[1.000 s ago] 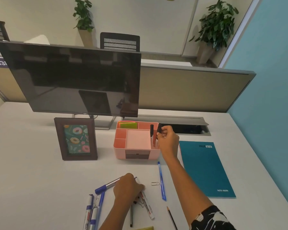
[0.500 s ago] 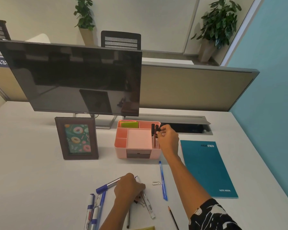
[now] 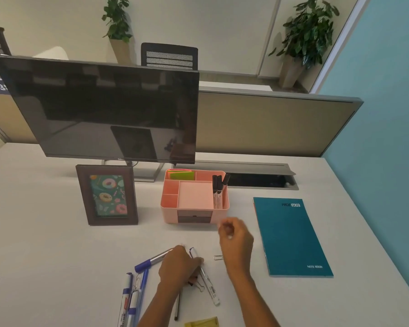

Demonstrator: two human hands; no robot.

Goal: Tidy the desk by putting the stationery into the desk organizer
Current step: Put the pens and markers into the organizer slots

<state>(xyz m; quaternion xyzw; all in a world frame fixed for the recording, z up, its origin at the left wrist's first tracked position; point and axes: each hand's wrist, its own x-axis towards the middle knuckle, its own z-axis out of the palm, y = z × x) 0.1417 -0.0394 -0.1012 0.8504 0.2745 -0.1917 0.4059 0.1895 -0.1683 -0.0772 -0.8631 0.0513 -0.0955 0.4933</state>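
The pink desk organizer (image 3: 166, 208) stands mid-desk, with three black-capped markers (image 3: 217, 193) upright in its right slot and green sticky notes (image 3: 182, 175) at its back. My right hand (image 3: 236, 239) hovers just in front of the organizer's right corner, blurred, fingers loosely curled and holding nothing. My left hand (image 3: 180, 265) lies on the pile of stationery, its fingers curled over a white marker (image 3: 209, 286). Beside it lie a blue-capped marker (image 3: 149, 263), more markers (image 3: 128, 296), a binder clip (image 3: 200, 287), a black pen (image 3: 177, 308) and a paper clip (image 3: 218, 257).
A teal notebook (image 3: 291, 237) lies to the right. A framed picture (image 3: 108, 195) stands left of the organizer, with the monitor (image 3: 104, 109) behind it and an open cable slot (image 3: 257, 180) at the back. A yellow item (image 3: 202, 323) shows at the bottom edge.
My right hand let go of a black-capped marker in the organizer's right slot and drew back toward me. My left hand stayed on the pile.
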